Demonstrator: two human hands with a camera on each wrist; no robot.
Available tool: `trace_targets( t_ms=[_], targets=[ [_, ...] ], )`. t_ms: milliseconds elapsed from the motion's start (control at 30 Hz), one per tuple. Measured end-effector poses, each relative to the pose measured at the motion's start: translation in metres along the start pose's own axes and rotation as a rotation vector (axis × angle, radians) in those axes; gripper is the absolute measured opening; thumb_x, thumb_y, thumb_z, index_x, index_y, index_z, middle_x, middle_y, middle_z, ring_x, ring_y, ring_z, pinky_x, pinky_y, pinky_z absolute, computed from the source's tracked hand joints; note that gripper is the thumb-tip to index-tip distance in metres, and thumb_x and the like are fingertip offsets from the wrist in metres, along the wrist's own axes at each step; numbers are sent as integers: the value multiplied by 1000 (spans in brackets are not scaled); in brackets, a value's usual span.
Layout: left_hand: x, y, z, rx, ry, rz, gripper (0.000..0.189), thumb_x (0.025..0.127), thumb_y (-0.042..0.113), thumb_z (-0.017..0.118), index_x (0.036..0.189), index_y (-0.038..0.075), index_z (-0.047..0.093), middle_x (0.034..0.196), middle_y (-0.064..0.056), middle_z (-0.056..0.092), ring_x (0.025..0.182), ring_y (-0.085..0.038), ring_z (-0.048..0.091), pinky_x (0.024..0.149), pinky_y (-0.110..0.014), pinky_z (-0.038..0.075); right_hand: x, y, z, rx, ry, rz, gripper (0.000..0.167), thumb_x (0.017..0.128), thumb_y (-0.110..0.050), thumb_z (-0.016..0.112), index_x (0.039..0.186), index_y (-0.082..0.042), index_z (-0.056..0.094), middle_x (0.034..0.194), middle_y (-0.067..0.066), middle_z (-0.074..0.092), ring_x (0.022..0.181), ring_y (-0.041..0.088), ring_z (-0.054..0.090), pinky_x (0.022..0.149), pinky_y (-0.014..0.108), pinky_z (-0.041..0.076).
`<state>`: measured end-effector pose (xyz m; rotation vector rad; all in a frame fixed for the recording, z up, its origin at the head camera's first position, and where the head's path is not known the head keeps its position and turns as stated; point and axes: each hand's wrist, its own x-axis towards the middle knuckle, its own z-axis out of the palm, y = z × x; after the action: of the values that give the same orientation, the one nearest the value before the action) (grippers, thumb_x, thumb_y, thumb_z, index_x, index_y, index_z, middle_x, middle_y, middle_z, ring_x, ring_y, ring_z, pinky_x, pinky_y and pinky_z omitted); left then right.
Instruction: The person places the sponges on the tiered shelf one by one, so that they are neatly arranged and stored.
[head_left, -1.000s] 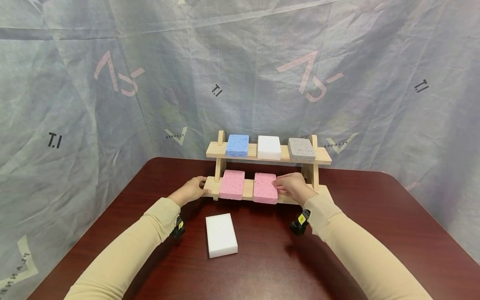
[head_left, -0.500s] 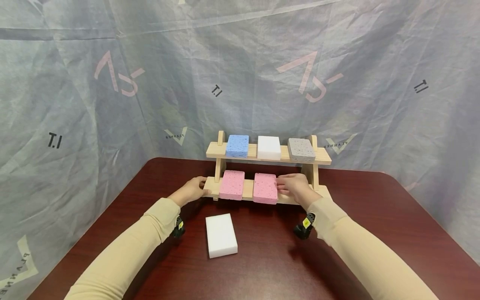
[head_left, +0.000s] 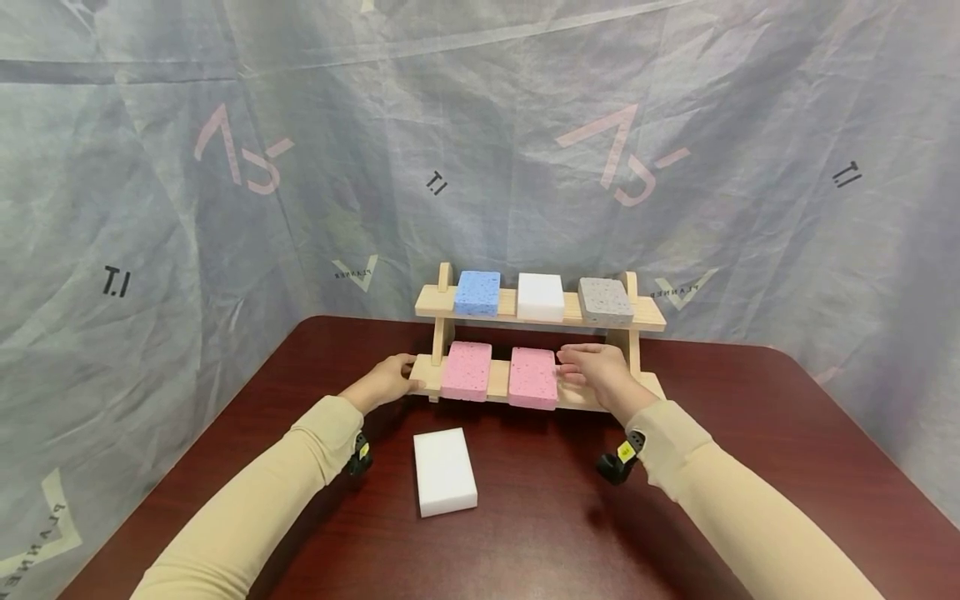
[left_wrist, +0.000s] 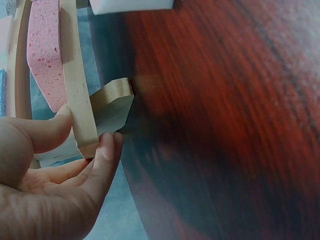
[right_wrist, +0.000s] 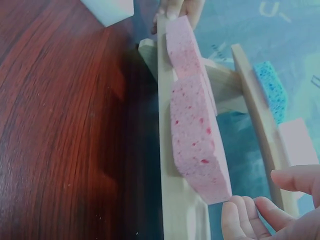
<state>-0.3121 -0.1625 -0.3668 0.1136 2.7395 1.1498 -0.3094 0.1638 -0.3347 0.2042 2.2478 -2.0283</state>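
A two-tier wooden shelf (head_left: 651, 385) stands at the back of the table. My left hand (head_left: 381, 382) grips the left end of its lower board (left_wrist: 79, 75), thumb on top and fingers underneath. Two pink sponges, a left one (head_left: 467, 371) and a right one (head_left: 533, 378), lie side by side on that board. Just right of the right sponge is my right hand (head_left: 602, 375), its fingers loosely extended and holding nothing. In the right wrist view its fingertips (right_wrist: 231, 212) are close to the sponge's near end; whether they touch it I cannot tell.
On the upper board sit a blue sponge (head_left: 477, 293), a white block (head_left: 540, 297) and a grey sponge (head_left: 604, 301). A second white block (head_left: 445, 472) lies on the dark red table (head_left: 525, 533) in front of the shelf. Grey cloth (head_left: 480, 125) hangs behind.
My right hand has let go of the right pink sponge, drawn slightly to the right and spread its fingers. The left hand keeps its grip on the board.
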Motion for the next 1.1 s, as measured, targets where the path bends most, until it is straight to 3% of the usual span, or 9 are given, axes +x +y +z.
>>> trace_targets(
  t_ms=[200, 367, 533, 900, 1100],
  targets=[
    [-2, 1, 0, -7, -1, -7, 59, 97, 13, 60, 147, -2, 34, 139, -25, 48, 116, -32, 57, 91, -41, 52, -10, -5, 3, -4, -28, -9, 42, 96, -10, 58, 134, 8, 52, 133, 25, 55, 90, 12, 67, 96, 33, 52],
    [-1, 0, 0, -5, 1, -7, 59, 97, 14, 59, 148, -2, 34, 140, -25, 47, 117, -33, 56, 92, -42, 52, -18, -8, 8, -43, -54, -13, 43, 97, -12, 57, 135, 7, 51, 128, 23, 59, 93, 13, 67, 97, 34, 52],
    [-1, 1, 0, -13, -5, -10, 59, 97, 14, 59, 148, -2, 33, 140, -25, 47, 118, -32, 56, 92, -41, 51, -25, -11, 12, -35, -72, 11, 43, 96, -12, 59, 134, 8, 51, 117, 19, 64, 84, 13, 68, 89, 32, 56],
    [-2, 0, -1, -9, -6, 9, 59, 97, 12, 59, 148, -3, 33, 140, -26, 47, 118, -33, 55, 93, -42, 50, -35, -14, 18, -21, -131, 34, 42, 97, -15, 59, 133, 6, 52, 135, 27, 53, 94, 20, 70, 93, 40, 53],
    [-2, 0, 0, -31, -2, -10, 59, 97, 11, 59, 148, -2, 33, 140, -25, 47, 116, -31, 56, 92, -40, 51, -43, -13, 25, -22, -144, 30, 42, 97, -15, 58, 133, 6, 52, 133, 27, 56, 91, 18, 71, 92, 41, 54]
  ],
)
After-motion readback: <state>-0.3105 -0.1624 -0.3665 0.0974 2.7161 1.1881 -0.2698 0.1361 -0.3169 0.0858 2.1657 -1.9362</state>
